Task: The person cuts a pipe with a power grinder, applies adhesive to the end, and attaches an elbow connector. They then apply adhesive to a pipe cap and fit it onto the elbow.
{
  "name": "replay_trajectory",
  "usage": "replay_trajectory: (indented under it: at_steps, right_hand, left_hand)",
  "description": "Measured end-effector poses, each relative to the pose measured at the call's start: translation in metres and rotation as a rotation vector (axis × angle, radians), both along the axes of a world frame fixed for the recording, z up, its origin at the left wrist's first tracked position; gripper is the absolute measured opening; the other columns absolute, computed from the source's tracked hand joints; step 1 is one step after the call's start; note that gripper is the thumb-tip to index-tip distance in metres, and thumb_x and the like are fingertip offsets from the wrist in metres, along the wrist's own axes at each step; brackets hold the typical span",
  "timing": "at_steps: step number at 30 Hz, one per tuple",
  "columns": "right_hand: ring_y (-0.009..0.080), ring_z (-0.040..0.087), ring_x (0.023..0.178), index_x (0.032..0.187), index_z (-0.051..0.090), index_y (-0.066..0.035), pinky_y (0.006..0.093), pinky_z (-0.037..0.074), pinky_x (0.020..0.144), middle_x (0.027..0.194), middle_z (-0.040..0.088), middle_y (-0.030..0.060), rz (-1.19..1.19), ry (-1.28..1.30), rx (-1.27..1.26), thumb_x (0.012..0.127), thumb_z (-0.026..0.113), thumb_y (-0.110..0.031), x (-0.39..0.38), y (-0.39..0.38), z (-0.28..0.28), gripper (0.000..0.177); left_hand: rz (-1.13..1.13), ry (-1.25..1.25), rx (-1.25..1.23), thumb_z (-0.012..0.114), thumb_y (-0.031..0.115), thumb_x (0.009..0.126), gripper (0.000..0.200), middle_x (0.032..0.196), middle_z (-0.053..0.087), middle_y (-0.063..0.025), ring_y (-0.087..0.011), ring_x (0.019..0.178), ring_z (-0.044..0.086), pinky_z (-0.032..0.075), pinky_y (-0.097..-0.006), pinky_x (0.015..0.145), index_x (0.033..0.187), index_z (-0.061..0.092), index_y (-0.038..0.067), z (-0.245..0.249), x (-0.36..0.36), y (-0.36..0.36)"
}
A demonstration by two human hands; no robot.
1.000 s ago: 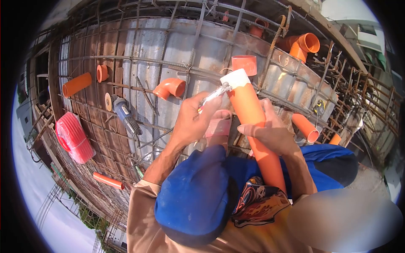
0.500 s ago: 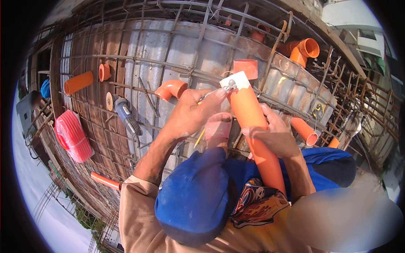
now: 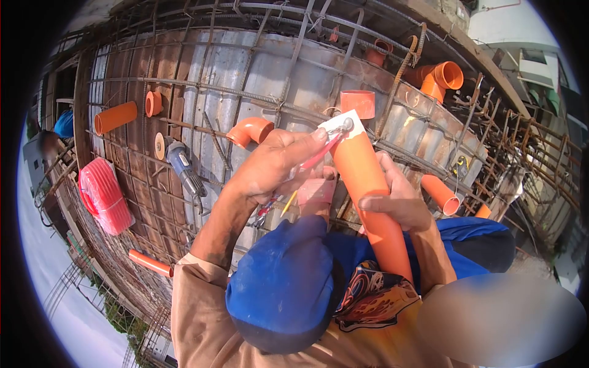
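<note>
An orange plastic pipe point(image 3: 359, 164) slants up from my lap, its far end coated or wrapped in white. My right hand point(image 3: 402, 199) is wrapped around the pipe's middle, thumb across the front. My left hand point(image 3: 273, 162) pinches a small silver-and-red squeeze tube point(image 3: 323, 149), its tip right at the white end. A shiny grey blob point(image 3: 348, 124) shows on that white surface. Just past the pipe end sits an orange coupling point(image 3: 358, 104), and an orange elbow point(image 3: 250, 130) lies beyond my left hand. A yellow pencil point(image 3: 289, 203) shows below my left wrist.
Rebar mesh point(image 3: 233, 92) runs over rusty corrugated sheets. At the left lie an angle grinder point(image 3: 184, 168), a plastic-wrapped red bundle point(image 3: 105, 196) and an orange pipe piece point(image 3: 115, 118). Another pipe piece point(image 3: 440, 194) and a larger fitting point(image 3: 443, 78) are on the right.
My left hand has turned and shifted slightly, so the tube's red body now shows. The grey blob stands out more on the white end. My right thumb has moved down along the pipe.
</note>
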State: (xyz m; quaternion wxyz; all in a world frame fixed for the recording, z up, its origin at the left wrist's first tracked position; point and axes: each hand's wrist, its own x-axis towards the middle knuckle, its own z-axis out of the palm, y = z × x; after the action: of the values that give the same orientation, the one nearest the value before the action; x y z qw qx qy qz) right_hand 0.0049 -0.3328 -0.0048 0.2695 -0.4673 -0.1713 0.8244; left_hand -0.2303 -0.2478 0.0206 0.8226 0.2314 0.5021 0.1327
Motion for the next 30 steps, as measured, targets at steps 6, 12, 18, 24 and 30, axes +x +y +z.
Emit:
replay_trajectory:
  at_steps: [6,12,18,24,30]
  right_hand:
    - [0.0220,0.069,0.077,0.140,0.039,-0.005,0.0416,0.065,0.054,0.109,0.059,0.0127,-0.027,0.004,-0.002,0.074,0.085,-0.022,0.000,-0.002,-0.002,0.083]
    - [0.0196,0.069,0.080,0.139,0.044,-0.001,0.0369,0.063,0.057,0.111,0.060,0.0130,-0.041,0.110,-0.126,0.077,0.082,-0.033,0.002,0.006,0.011,0.080]
    - [0.0187,0.068,0.080,0.147,0.039,0.000,0.0300,0.057,0.064,0.108,0.061,0.0119,-0.057,0.147,-0.046,0.076,0.082,-0.034,0.007,-0.008,-0.012,0.089]
    - [0.0226,0.070,0.080,0.149,0.035,0.001,0.0333,0.060,0.067,0.106,0.063,0.0128,-0.148,0.184,-0.037,0.069,0.086,-0.027,-0.008,0.006,0.016,0.098]
    - [0.0257,0.071,0.080,0.139,0.042,0.005,0.0368,0.061,0.068,0.107,0.064,0.0152,-0.150,0.362,-0.158,0.067,0.086,-0.031,-0.002,0.003,-0.003,0.092]
  left_hand:
    - [-0.039,-0.028,-0.047,0.060,0.045,0.101,0.042,0.056,0.041,0.0034,-0.0048,0.041,0.033,0.021,-0.0227,0.037,0.081,0.056,0.009,-0.006,-0.013,-0.003]
    - [-0.020,-0.032,-0.070,0.060,0.044,0.101,0.043,0.054,0.038,0.0042,-0.0047,0.040,0.030,0.020,-0.0233,0.037,0.081,0.057,0.006,-0.004,-0.016,-0.005]
    - [0.003,-0.045,-0.077,0.059,0.044,0.102,0.047,0.057,0.044,-0.0003,-0.0051,0.038,0.031,0.021,-0.0234,0.035,0.084,0.062,0.001,-0.002,-0.017,-0.006]
    - [-0.016,-0.108,-0.098,0.063,0.049,0.098,0.059,0.095,0.072,-0.0221,-0.0025,0.040,0.036,0.021,-0.0215,0.034,0.109,0.064,-0.008,-0.005,-0.023,-0.006]
    - [-0.012,-0.156,-0.116,0.063,0.049,0.098,0.056,0.095,0.072,-0.0220,-0.0030,0.038,0.036,0.021,-0.0212,0.033,0.102,0.065,-0.007,-0.007,-0.027,-0.008]
